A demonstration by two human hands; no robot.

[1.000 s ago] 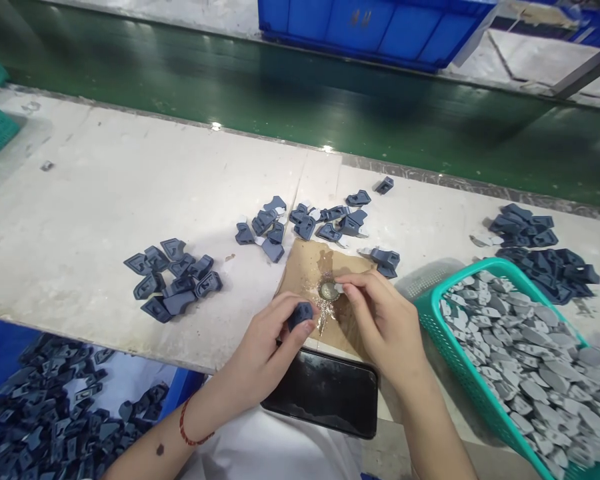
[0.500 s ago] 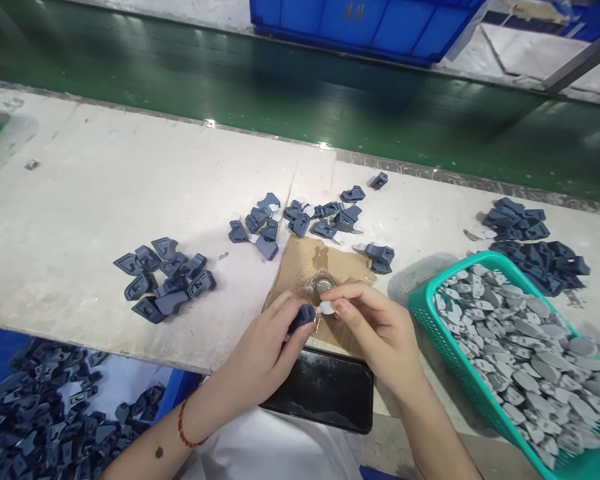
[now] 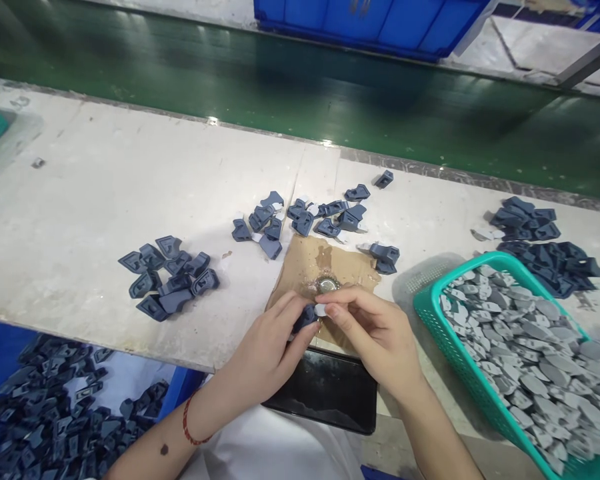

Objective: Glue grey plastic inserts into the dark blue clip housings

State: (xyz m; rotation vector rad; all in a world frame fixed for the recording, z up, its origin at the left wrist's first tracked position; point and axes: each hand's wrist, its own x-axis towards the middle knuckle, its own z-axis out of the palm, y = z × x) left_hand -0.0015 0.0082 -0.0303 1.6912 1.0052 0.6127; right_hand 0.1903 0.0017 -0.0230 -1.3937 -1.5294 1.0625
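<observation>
My left hand (image 3: 273, 343) is closed on a dark blue plastic part (image 3: 305, 318), which its fingers partly cover. Between thumb and forefinger, my right hand (image 3: 375, 327) pinches a small light grey piece (image 3: 321, 310), which meets the right side of the dark blue part. Both hands are over the lower edge of a brown cardboard sheet (image 3: 300, 263). Just beyond the fingertips, a small round metal container (image 3: 327, 285) rests on that cardboard. A black phone-like slab (image 3: 330, 390) lies below the hands.
Dark blue parts form groups at left (image 3: 173, 283), centre (image 3: 303, 217) and right (image 3: 555, 267). A green basket (image 3: 433, 300) of grey pieces stands on the right. A blue bin (image 3: 183, 387) of dark parts sits lower left. Past the white table (image 3: 80, 200) runs a green belt (image 3: 180, 73).
The light grey piece in my right hand has come up against the dark blue part in my left. The whole view has shifted slightly.
</observation>
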